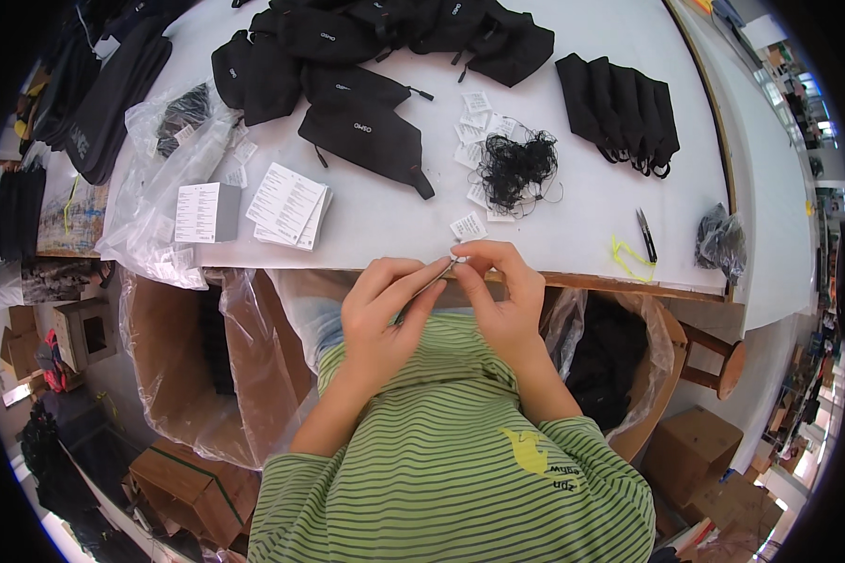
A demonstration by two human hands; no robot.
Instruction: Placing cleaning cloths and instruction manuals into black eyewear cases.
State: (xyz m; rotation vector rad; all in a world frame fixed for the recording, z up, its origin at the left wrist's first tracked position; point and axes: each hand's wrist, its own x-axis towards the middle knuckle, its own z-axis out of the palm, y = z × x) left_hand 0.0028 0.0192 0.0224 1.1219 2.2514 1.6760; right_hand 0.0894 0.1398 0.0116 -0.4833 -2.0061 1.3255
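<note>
Both hands meet at the near edge of the table. My left hand [385, 314] is closed round a thin card [433, 283], seen nearly edge-on. Thumb and forefinger of my right hand [509, 293] pinch at the card's upper end, where a small white bit shows; exactly what these fingers hold is too small to make out. Just beyond the fingertips lies a white printed tag [468, 226]. Farther off is a tangled heap of black strings [518, 171], with more white tags along its left side.
Black zippered pouches [361, 133] cover the far table [620, 211]. Folded black pouches [620, 113] lie at right, near black snips [645, 235] and yellow string [622, 253]. Card stacks [289, 208] and a clear plastic bag [150, 211] lie at left. Plastic-lined cartons [188, 361] stand below.
</note>
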